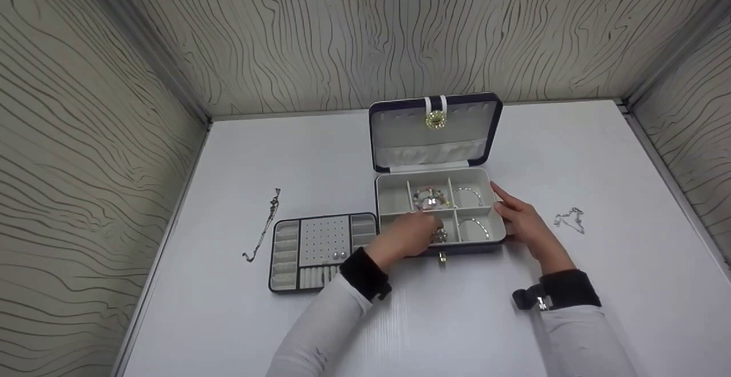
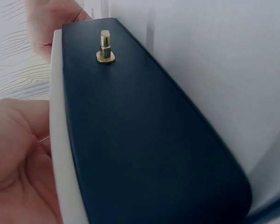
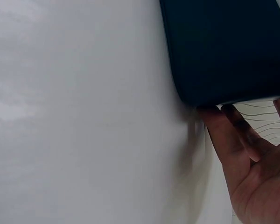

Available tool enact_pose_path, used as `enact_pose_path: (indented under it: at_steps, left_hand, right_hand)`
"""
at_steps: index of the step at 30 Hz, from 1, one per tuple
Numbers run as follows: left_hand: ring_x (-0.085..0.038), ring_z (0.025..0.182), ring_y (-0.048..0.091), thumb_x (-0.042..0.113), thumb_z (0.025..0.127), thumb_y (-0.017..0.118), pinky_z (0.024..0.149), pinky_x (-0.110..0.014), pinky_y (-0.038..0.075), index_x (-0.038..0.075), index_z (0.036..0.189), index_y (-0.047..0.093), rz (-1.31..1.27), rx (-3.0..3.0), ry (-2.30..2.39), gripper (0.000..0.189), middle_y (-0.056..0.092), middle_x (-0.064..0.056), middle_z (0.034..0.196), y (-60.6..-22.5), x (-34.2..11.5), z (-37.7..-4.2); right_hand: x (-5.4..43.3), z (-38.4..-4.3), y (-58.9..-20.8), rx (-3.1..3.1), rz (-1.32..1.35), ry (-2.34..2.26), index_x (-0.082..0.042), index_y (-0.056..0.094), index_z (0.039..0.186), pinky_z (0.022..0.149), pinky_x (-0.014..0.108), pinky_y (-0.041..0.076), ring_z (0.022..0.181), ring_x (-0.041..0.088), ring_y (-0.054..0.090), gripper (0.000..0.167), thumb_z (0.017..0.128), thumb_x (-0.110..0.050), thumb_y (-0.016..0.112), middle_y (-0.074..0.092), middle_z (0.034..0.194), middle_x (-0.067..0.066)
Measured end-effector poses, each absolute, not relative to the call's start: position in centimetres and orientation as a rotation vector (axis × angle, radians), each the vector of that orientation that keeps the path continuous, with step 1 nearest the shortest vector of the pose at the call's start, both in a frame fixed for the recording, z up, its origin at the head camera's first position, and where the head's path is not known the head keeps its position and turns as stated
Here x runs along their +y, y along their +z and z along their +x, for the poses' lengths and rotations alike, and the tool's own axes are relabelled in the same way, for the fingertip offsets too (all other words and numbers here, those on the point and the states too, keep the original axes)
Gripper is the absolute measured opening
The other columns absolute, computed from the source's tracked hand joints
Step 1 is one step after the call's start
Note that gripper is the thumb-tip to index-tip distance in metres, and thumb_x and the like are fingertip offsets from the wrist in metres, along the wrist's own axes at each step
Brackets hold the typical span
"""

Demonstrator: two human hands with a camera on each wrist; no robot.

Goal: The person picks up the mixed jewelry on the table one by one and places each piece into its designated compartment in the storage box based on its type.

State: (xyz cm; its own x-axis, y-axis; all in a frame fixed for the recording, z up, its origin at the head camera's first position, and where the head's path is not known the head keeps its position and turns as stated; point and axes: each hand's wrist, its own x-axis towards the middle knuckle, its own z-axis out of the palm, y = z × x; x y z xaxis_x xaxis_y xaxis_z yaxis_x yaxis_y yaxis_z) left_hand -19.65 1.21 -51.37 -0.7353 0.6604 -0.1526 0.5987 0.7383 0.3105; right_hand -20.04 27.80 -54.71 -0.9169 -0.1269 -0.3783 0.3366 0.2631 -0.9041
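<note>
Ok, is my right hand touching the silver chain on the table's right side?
Apart. The head view shows white table between the right hand and the silver chain.

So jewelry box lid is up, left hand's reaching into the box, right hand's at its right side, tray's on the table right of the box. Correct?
Not quite: the tray is left of the box, per the head view. Lid, left hand and right hand are as you said.

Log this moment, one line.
left grip: at front middle compartment of jewelry box | right grip: touching box's right side | lid: open
</note>
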Motion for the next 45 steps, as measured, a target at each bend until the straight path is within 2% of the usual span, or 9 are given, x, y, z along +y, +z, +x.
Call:
enact_pose_path:
  at_steps: [4,9,11,16,21,24,30,39,45]
  left_hand:
    - [-0.018,0.08,0.065,0.003,0.093,0.059,0.07,-0.03,0.054,0.01,0.102,0.069,0.975,2.681,0.413,0.015,0.067,-0.004,0.09,-50.9,0.8,-19.5]
    - [-0.02,0.093,0.067,0.005,0.094,0.061,0.08,-0.028,0.054,0.008,0.117,0.068,0.992,2.678,0.541,0.025,0.069,-0.007,0.107,-50.2,0.0,-19.3]
    - [-0.019,0.095,0.067,0.006,0.093,0.063,0.082,-0.027,0.053,0.008,0.119,0.067,1.005,2.679,0.596,0.026,0.07,-0.007,0.109,-50.1,-0.5,-19.2]
    - [-0.017,0.09,0.067,0.001,0.089,0.064,0.079,-0.025,0.053,0.006,0.118,0.068,1.011,2.68,0.739,0.029,0.071,-0.008,0.103,-49.5,-2.5,-18.8]
    - [-0.018,0.094,0.067,-0.001,0.09,0.063,0.082,-0.027,0.053,0.005,0.118,0.068,0.943,2.723,0.831,0.029,0.071,-0.009,0.105,-48.6,-5.4,-18.7]
    - [-0.018,0.094,0.067,-0.001,0.089,0.064,0.081,-0.028,0.054,0.005,0.12,0.067,0.849,2.77,0.879,0.031,0.071,-0.009,0.107,-47.8,-7.4,-18.9]
    - [-0.018,0.089,0.067,0.002,0.09,0.066,0.076,-0.032,0.055,0.003,0.124,0.065,0.63,2.861,0.965,0.034,0.07,-0.009,0.107,-46.4,-12.0,-19.0]
    - [-0.022,0.087,0.066,0.006,0.091,0.069,0.072,-0.04,0.055,0.002,0.123,0.066,0.274,2.999,0.936,0.032,0.07,-0.011,0.101,-46.5,-19.4,-19.3]
    - [-0.028,0.091,0.066,0.008,0.093,0.066,0.074,-0.045,0.053,0.0,0.123,0.065,0.063,2.991,0.999,0.031,0.069,-0.014,0.101,-46.2,-22.8,-20.1]
  right_hand:
    - [27.8,-20.1,-54.7,2.169,0.196,-1.692,-0.03,0.021,0.155,0.1,0.061,0.038,0.138,0.042,0.029,0.056,0.105,-0.03,0.045,0.027,0.155,0.023]
    - [27.8,-20.1,-54.6,2.173,0.206,-1.691,-0.029,0.021,0.155,0.103,0.063,0.032,0.14,0.042,0.026,0.056,0.105,-0.029,0.045,0.024,0.157,0.023]
    - [27.8,-20.1,-54.6,2.167,0.206,-1.693,-0.029,0.021,0.155,0.102,0.063,0.033,0.139,0.042,0.027,0.056,0.105,-0.029,0.045,0.024,0.157,0.023]
    - [27.8,-20.1,-54.7,2.176,0.194,-1.69,-0.028,0.021,0.155,0.102,0.063,0.033,0.14,0.043,0.027,0.056,0.105,-0.028,0.045,0.023,0.157,0.023]
    - [27.9,-20.1,-54.7,2.189,0.188,-1.69,-0.026,0.022,0.155,0.104,0.064,0.029,0.142,0.043,0.023,0.056,0.105,-0.028,0.045,0.025,0.156,0.024]
    - [27.9,-20.1,-54.7,2.187,0.182,-1.695,-0.027,0.022,0.155,0.104,0.065,0.03,0.142,0.042,0.023,0.055,0.105,-0.028,0.045,0.026,0.155,0.024]
    - [27.9,-20.0,-54.8,2.163,0.18,-1.696,-0.03,0.019,0.156,0.094,0.062,0.042,0.133,0.042,0.036,0.055,0.106,-0.03,0.043,0.032,0.15,0.025]
    - [27.8,-20.0,-54.8,2.142,0.198,-1.697,-0.031,0.019,0.156,0.097,0.065,0.038,0.136,0.042,0.032,0.056,0.106,-0.029,0.043,0.028,0.153,0.025]
    - [27.9,-20.0,-54.8,2.143,0.183,-1.698,-0.03,0.018,0.156,0.098,0.064,0.038,0.137,0.042,0.031,0.056,0.106,-0.029,0.043,0.026,0.154,0.025]
